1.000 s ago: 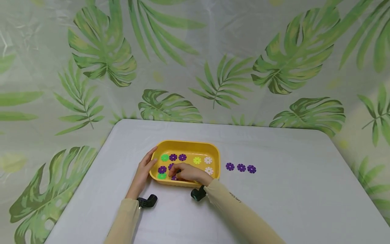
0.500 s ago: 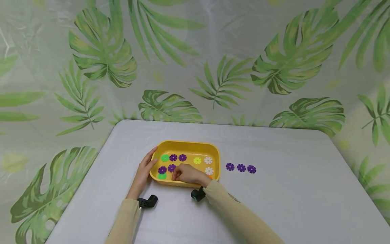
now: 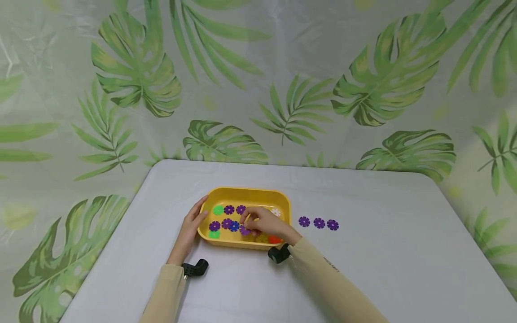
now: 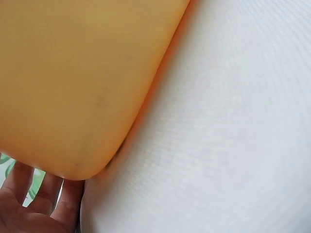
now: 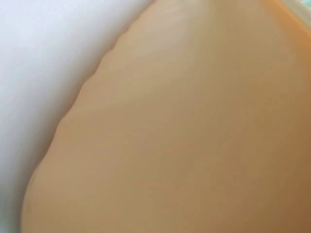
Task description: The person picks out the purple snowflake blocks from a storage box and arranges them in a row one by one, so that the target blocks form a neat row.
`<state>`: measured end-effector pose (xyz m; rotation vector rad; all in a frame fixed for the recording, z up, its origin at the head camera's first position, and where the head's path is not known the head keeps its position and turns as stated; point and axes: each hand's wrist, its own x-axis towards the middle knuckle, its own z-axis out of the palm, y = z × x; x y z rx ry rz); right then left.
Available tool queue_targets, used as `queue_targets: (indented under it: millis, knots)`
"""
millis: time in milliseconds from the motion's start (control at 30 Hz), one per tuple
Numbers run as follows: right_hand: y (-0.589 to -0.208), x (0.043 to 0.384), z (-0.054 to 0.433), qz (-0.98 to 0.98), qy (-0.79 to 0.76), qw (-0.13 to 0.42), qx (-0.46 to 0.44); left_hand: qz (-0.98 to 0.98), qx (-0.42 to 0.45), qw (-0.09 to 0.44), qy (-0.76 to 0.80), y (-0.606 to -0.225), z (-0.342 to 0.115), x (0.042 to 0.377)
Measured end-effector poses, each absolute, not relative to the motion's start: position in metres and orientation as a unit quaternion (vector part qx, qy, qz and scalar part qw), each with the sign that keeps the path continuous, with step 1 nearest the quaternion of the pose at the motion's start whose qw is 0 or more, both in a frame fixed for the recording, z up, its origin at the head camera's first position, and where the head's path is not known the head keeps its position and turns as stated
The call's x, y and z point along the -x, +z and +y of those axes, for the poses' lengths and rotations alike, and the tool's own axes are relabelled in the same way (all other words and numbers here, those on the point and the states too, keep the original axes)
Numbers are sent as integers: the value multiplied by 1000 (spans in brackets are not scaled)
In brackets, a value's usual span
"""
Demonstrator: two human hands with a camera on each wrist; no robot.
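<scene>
A yellow plastic tray (image 3: 250, 194) sits on the table with several notched snowflake discs inside. My left hand (image 3: 190, 229) grips its left end, thumb at the rim; the left wrist view shows fingers (image 4: 46, 191) against the tray's outer wall. Over the tray's middle, my right hand (image 3: 262, 222) pinches a purple snowflake disc (image 3: 244, 230) at its fingertips. Left of that lie a blue disc (image 3: 234, 226) and purple discs (image 3: 214, 226). Green discs (image 3: 218, 210) lie at the tray's left. The tray's side fills most of the right wrist view, with the right hand hidden.
Three purple discs (image 3: 319, 223) lie in a row on the white table (image 3: 387, 260), right of the tray. A white disc (image 3: 276, 212) and an orange-red one (image 3: 274, 239) lie at the tray's right end. A leaf-patterned curtain (image 3: 291, 107) hangs behind the table.
My right hand has risen and moved right from the tray's front, with a purple disc now showing at its fingertips. The blue disc has come into view. My left hand stays on the tray.
</scene>
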<state>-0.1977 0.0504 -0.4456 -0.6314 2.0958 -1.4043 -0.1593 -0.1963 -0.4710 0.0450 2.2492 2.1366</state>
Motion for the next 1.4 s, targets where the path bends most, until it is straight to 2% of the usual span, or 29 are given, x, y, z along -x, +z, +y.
queue_targets:
  millis: [267,600,1133,1400]
  knots:
    - [-429,204,96,758,-555,263,219,721,-12,19,692,-468,-195,157]
    - [-424,209,159,777,-567,220,160,723,-5,20,691,-468,-195,158]
    - [-458,196,268,794,-575,180,77,722,-10,20,692,-468,-195,158]
    - [-472,191,299,818,-555,147,29,721,-9,18,693,-468,-195,158]
